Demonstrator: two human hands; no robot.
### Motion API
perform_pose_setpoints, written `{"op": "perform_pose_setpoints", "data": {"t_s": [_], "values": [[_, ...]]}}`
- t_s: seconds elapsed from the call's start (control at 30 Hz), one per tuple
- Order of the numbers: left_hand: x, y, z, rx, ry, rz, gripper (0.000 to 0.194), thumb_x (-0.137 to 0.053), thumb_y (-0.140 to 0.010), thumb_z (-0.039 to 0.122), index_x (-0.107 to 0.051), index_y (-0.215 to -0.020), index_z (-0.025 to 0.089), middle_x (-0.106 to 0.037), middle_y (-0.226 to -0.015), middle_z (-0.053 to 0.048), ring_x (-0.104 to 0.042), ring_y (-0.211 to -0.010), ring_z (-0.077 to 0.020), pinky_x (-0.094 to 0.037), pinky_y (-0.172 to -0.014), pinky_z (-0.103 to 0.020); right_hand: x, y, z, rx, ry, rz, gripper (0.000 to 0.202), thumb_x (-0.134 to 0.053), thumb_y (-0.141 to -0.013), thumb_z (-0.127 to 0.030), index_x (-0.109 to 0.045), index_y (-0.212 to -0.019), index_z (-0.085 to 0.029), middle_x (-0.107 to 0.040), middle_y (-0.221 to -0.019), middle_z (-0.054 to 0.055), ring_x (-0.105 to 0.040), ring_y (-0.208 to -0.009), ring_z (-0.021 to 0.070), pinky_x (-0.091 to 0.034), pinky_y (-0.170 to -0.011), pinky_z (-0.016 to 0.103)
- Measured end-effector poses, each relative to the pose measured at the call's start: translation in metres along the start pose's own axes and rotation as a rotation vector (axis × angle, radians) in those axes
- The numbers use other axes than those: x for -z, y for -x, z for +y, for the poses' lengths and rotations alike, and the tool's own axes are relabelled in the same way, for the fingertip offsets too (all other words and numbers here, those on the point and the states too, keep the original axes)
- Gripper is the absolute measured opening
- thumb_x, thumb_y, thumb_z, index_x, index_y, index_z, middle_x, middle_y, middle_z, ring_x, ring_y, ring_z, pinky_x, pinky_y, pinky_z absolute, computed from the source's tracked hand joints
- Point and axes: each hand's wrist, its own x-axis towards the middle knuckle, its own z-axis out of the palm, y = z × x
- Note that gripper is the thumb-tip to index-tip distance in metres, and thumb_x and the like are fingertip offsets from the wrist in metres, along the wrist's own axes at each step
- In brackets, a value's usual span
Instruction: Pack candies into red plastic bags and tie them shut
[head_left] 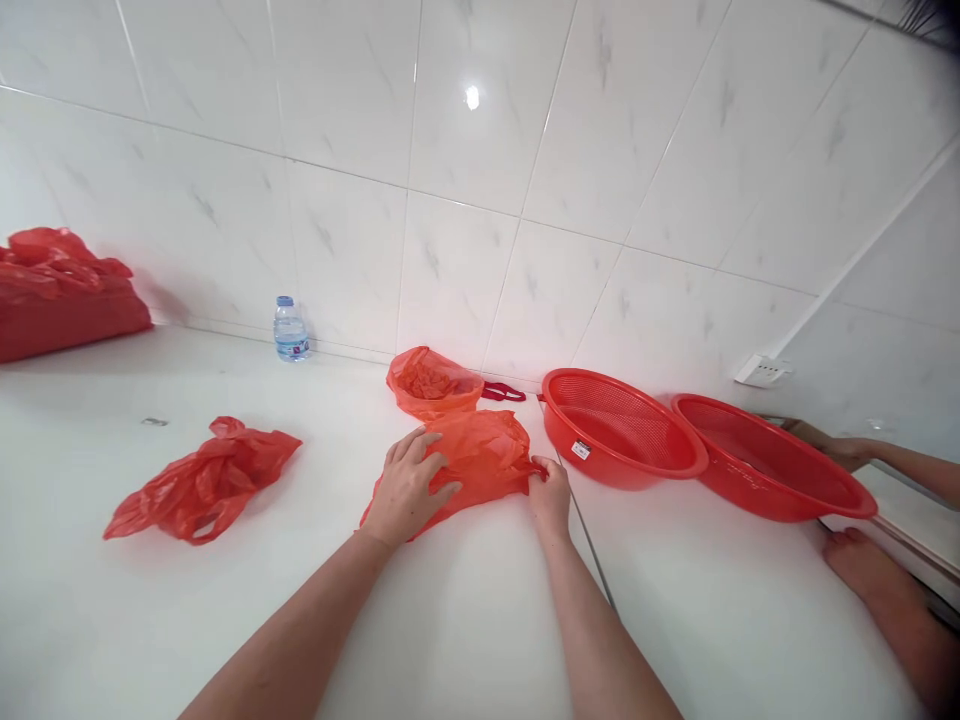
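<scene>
A thin orange-red plastic bag (484, 455) lies spread on the white table in front of me. My left hand (409, 485) rests on its left side, fingers apart and pressing lightly on the film. At the bag's right edge, my right hand (551, 490) has its fingers closed on the plastic. Just behind is a red bowl-like container (457, 404) covered by orange film, with crumpled orange plastic inside. A crumpled red plastic bag (206, 480) with handle loops lies to the left of my hands.
Two red basins stand to the right: a perforated colander (622, 425) and a basin (772, 460) beside it. Another person's hands (847, 450) are at the far right. A water bottle (290, 330) and a large red bag (71, 300) stand by the tiled wall.
</scene>
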Motion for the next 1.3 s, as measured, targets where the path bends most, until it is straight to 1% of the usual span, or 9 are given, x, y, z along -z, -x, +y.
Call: {"op": "perform_pose_setpoints", "data": {"t_s": [0.23, 0.33, 0.43, 0.67, 0.8, 0.9, 1.0, 1.13, 1.3], "values": [[-0.003, -0.001, -0.006, 0.201, 0.082, -0.083, 0.027, -0.044, -0.087, 0.035, -0.057, -0.068, 0.022, -0.063, -0.097, -0.007, -0.056, -0.097, -0.0236, -0.044, -0.084, -0.036, 0.002, 0.003, -0.006, -0.059, -0.165, -0.089, 0.030, -0.034, -0.074, -0.024, -0.063, -0.081, -0.019, -0.066, -0.090, 0.005, -0.058, -0.085, 0.0192, -0.046, -0.071, 0.028], [-0.008, 0.001, -0.011, 0.308, 0.015, -0.146, 0.015, -0.052, -0.080, 0.034, -0.059, -0.087, 0.022, -0.060, -0.105, -0.007, -0.054, -0.099, -0.0256, -0.044, -0.081, -0.036, 0.000, 0.006, -0.006, -0.082, -0.222, -0.102, 0.034, -0.032, -0.082, -0.039, -0.060, -0.075, -0.019, -0.063, -0.072, 0.003, -0.055, -0.067, 0.0181, -0.044, -0.058, 0.027], [-0.011, 0.004, -0.013, 0.392, -0.052, -0.177, 0.044, -0.058, -0.073, 0.032, -0.052, -0.116, 0.022, -0.050, -0.127, -0.011, -0.047, -0.114, -0.0302, -0.040, -0.089, -0.040, 0.000, 0.010, -0.006, -0.096, -0.278, -0.135, 0.040, -0.032, -0.083, -0.045, -0.060, -0.073, -0.019, -0.062, -0.066, 0.002, -0.053, -0.061, 0.0177, -0.042, -0.053, 0.027], [-0.007, 0.004, -0.016, 0.452, -0.083, -0.320, 0.036, -0.048, -0.079, 0.026, -0.055, -0.114, 0.022, -0.052, -0.126, -0.009, -0.043, -0.118, -0.0274, -0.034, -0.096, -0.041, 0.001, 0.004, -0.012, -0.105, -0.568, -0.310, 0.037, -0.050, -0.070, -0.034, -0.067, -0.100, -0.020, -0.067, -0.109, 0.004, -0.057, -0.104, 0.0217, -0.044, -0.086, 0.032], [-0.004, 0.000, -0.015, 0.474, -0.066, -0.281, 0.033, -0.041, -0.078, 0.013, -0.060, -0.104, 0.019, -0.059, -0.115, -0.009, -0.051, -0.108, -0.0256, -0.038, -0.091, -0.038, 0.010, -0.008, -0.010, -0.267, -0.874, -0.302, 0.041, -0.054, -0.069, -0.052, -0.067, -0.090, -0.019, -0.068, -0.104, 0.008, -0.058, -0.104, 0.0256, -0.046, -0.088, 0.038], [0.003, -0.001, -0.004, 0.463, -0.064, -0.275, 0.037, -0.040, -0.072, 0.004, -0.063, -0.098, 0.016, -0.063, -0.105, -0.011, -0.055, -0.100, -0.0252, -0.040, -0.089, -0.037, 0.017, -0.007, -0.008, -0.312, -0.669, -0.149, 0.054, -0.057, -0.065, -0.062, -0.062, -0.094, -0.018, -0.065, -0.103, 0.011, -0.061, -0.098, 0.0261, -0.049, -0.083, 0.038], [0.005, -0.001, 0.006, 0.452, -0.142, -0.235, 0.046, -0.044, -0.069, 0.002, -0.060, -0.108, 0.021, -0.062, -0.109, -0.007, -0.055, -0.101, -0.0222, -0.041, -0.089, -0.034, 0.012, -0.004, -0.003, -0.071, -0.280, -0.104, 0.082, -0.073, -0.054, -0.051, -0.046, -0.127, -0.025, -0.055, -0.125, 0.009, -0.054, -0.110, 0.0279, -0.047, -0.086, 0.038], [-0.003, 0.002, 0.009, 0.162, -0.120, -0.067, 0.047, -0.057, -0.073, 0.018, -0.051, -0.120, 0.023, -0.048, -0.130, -0.010, -0.043, -0.117, -0.0284, -0.037, -0.094, -0.045, -0.010, 0.005, 0.003, 0.065, 0.063, -0.383, 0.069, -0.063, -0.063, -0.052, -0.048, -0.127, -0.029, -0.058, -0.122, 0.007, -0.056, -0.108, 0.0303, -0.046, -0.084, 0.041], [-0.012, 0.006, 0.014, 0.037, -0.067, -0.213, 0.041, -0.062, -0.075, 0.043, -0.057, -0.110, 0.022, -0.058, -0.113, -0.010, -0.053, -0.102, -0.0267, -0.042, -0.086, -0.043, -0.025, 0.026, -0.007, 0.107, 0.100, -0.607, 0.040, -0.049, -0.070, -0.056, -0.062, -0.092, -0.026, -0.067, -0.100, 0.004, -0.061, -0.094, 0.0261, -0.047, -0.079, 0.034]]}}
